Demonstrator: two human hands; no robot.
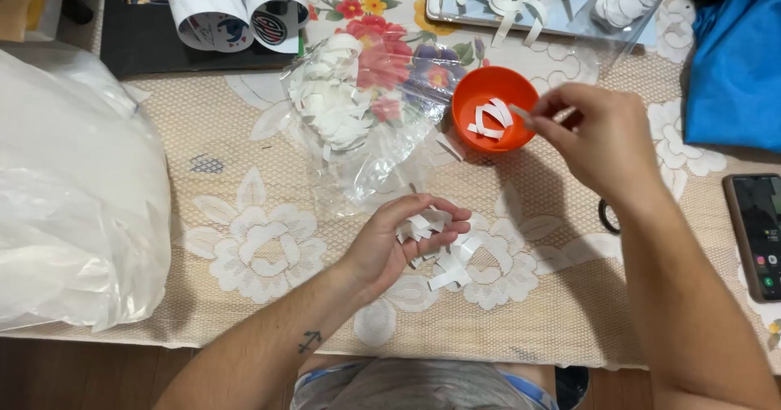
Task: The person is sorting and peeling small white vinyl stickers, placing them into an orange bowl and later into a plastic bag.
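The left hand (399, 243) lies palm up, fingers curled around a bunch of white paper strips (423, 224). The right hand (598, 137) pinches one thin white paper strip (521, 111) over the round orange plastic bowl (493, 107), which holds more strips.

1. From my remote seat the head view looked evenly and fairly brightly lit, the light seeming to come from overhead.
2. The right hand (598, 137) threw a soft shadow down and to the left across the lace tablecloth (244, 158); a fainter one lay under the left hand (399, 243).
3. Glare washed out the big white plastic bag (73, 198) at the left of the frame, losing most of its folds.
4. The clear bag (366, 109) in the upper middle caught small bright glints.
5. Focus was acceptable at centre; the small paper strips (423, 224) looked soft, with little detail.
6. The lower edge, the wooden floor included, was dimmer.
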